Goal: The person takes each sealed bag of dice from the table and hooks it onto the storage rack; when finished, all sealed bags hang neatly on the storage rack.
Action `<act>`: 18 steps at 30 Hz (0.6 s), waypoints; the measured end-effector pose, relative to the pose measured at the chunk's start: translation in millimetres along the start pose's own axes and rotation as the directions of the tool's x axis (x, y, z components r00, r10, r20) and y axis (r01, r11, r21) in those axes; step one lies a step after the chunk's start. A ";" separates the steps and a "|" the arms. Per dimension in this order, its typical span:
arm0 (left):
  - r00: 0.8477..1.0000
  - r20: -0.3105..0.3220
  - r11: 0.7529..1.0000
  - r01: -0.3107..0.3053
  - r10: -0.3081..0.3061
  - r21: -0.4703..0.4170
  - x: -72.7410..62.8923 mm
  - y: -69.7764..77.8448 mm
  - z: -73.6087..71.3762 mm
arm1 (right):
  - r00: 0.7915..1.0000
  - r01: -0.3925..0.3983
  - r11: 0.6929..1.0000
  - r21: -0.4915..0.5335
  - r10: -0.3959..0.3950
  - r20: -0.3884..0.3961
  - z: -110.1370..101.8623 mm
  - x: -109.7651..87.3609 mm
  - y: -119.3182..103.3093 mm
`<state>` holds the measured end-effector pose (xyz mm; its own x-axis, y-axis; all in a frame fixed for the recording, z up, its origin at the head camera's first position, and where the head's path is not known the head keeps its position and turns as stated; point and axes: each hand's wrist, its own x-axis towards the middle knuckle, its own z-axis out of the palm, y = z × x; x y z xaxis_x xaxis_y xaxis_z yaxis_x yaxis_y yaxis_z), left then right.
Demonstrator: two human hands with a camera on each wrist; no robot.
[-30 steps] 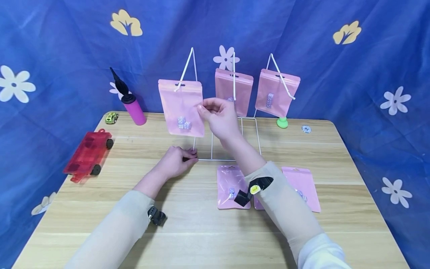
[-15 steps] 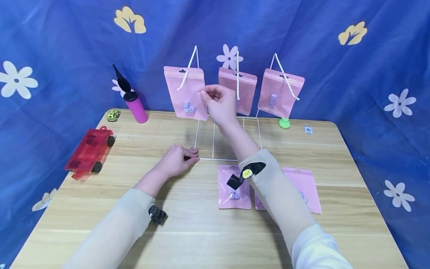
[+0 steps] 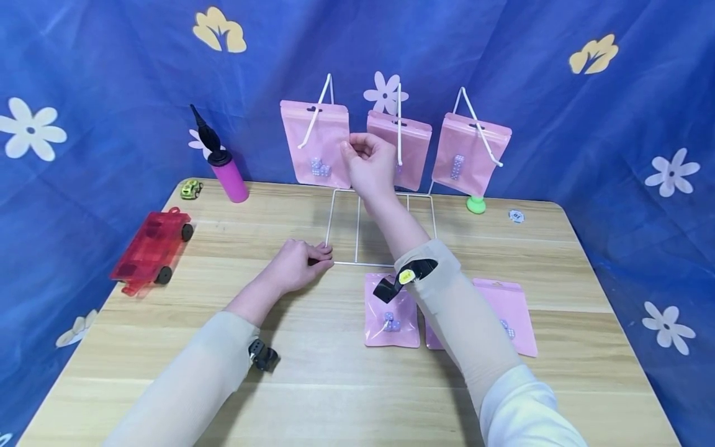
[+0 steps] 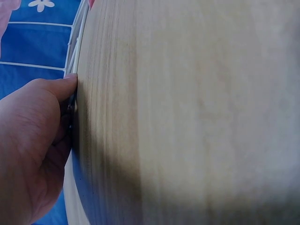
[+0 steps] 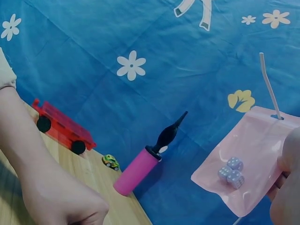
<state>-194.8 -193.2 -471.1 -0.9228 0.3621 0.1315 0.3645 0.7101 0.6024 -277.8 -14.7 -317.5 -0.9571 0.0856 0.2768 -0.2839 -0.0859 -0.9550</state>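
A white wire rack point(image 3: 357, 233) stands on the table with three prongs, each carrying a pink pouch. My right hand point(image 3: 371, 164) pinches the right edge of the left pouch point(image 3: 313, 139), which has its slot over the left prong and several pale dotted dice point(image 5: 231, 173) inside. Partly behind that hand hangs the middle pouch point(image 3: 412, 152); the right pouch point(image 3: 469, 152) hangs apart with dice showing. At the rack's front left corner my left hand point(image 3: 296, 267) grips the base wire between thumb and fingers; the left wrist view shows the thumb against the wire point(image 4: 75, 51).
More pink pouches lie flat in front of the rack, including a left one point(image 3: 377, 335) and a right one point(image 3: 505, 307). At left are a red toy wagon point(image 3: 152, 245), a small green car point(image 3: 191, 189) and a magenta pump point(image 3: 230, 177). A green knob point(image 3: 476, 205) and round chip point(image 3: 516, 216) stand right.
My right hand has moved up and back with the left pouch, sliding it farther back along the left prong. The left hand has stayed on the rack's corner.
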 end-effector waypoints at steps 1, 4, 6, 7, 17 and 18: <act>1.000 0.000 1.000 0.000 0.000 -0.001 0.1 0.5 0.2 | 1.000 0.002 1.000 0.003 -0.002 -0.004 -0.7 0.6 0.5; 1.000 0.001 1.000 0.003 -0.003 -0.008 0.1 2.8 0.3 | 1.000 -0.007 1.000 0.012 0.007 -0.015 -2.4 2.9 2.4; 1.000 0.002 1.000 0.006 -0.006 -0.013 0.1 3.5 0.7 | 1.000 -0.015 1.000 0.011 0.015 -0.016 -3.4 3.5 3.1; 1.000 0.003 1.000 0.008 -0.008 -0.015 0.2 3.8 0.8 | 1.000 -0.017 1.000 0.009 0.017 -0.016 -3.9 3.5 3.5; 0.999 0.027 0.999 0.031 -0.030 -0.014 1.0 0.8 1.7 | 0.998 0.013 1.000 0.022 -0.015 0.061 -11.9 -0.8 5.1; 0.999 0.029 0.999 0.032 -0.031 -0.016 0.9 0.5 1.0 | 0.997 0.026 1.000 0.017 -0.027 0.074 -14.0 -1.8 5.3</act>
<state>-195.4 -192.0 -471.5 -0.9296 0.3574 0.0895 0.3332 0.7116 0.6186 -276.8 -1.4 -324.5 -0.9506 0.0144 0.3100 -0.3099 -0.1001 -0.9455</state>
